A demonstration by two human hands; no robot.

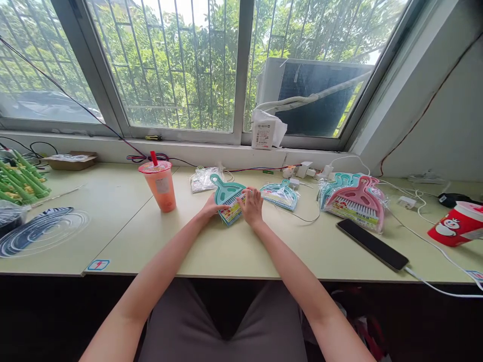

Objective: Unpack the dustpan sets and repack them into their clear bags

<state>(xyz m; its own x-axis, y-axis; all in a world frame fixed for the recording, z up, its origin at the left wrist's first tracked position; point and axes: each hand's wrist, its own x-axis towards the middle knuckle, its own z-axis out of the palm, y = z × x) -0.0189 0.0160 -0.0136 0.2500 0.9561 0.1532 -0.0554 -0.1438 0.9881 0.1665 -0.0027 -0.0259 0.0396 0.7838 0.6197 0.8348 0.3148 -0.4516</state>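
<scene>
A teal mini dustpan and brush set (pixel 228 191) with white bristles and a printed label card is held tilted just above or on the table, between my hands. My left hand (pixel 210 208) grips its left edge, thumb across the front and the other fingers hidden behind. On the right edge, my right hand (pixel 252 206) has its fingers bent against the set near the label. To the right lies another teal dustpan set (pixel 281 193) in clear wrapping. Farther right, a pink dustpan set (pixel 358 201) leans in front of several teal ones (pixel 341 180).
An orange drink cup (pixel 160 186) stands left of my hands. A black phone (pixel 372 244) on a white cable and a red cup (pixel 456 226) are at the right. Chargers (pixel 302 170) and cables line the windowsill. Green packaged items (pixel 22 178) lie far left.
</scene>
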